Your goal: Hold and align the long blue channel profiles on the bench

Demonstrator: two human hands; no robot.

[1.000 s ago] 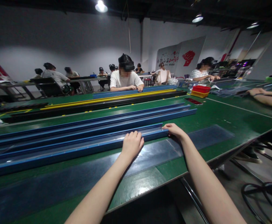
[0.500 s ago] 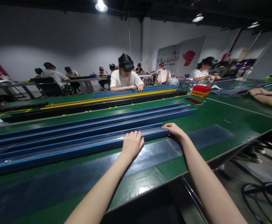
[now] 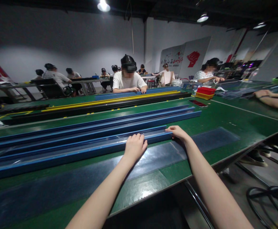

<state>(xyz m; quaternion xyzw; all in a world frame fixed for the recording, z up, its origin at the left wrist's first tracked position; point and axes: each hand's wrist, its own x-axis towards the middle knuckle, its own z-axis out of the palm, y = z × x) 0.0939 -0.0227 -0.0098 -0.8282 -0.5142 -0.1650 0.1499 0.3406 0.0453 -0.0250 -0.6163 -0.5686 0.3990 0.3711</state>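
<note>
A long blue channel (image 3: 81, 155) with raised edges lies on the green table, and a clear plastic strip (image 3: 110, 141) sits inside it. My left hand (image 3: 135, 147) is closed over the channel's near edge, fingers curled into the trough and thumb on the outer side. At the channel's right end, my right hand (image 3: 178, 132) is closed, thumb and forefinger pinching at the corner. Whether its fingertips also hold the clear strip is hidden. Beneath my forearms a second clear plastic sheet (image 3: 153, 159) lies flat along the table's front edge.
More blue channels (image 3: 129, 119) lie parallel just beyond. Farther back are yellow strips (image 3: 119, 100) and black strips (image 3: 105, 108). A phone (image 3: 198, 103) and a red and yellow bin (image 3: 205, 93) stand right of these. A person (image 3: 129, 78) works across the table; another's forearms (image 3: 272, 98) rest at right.
</note>
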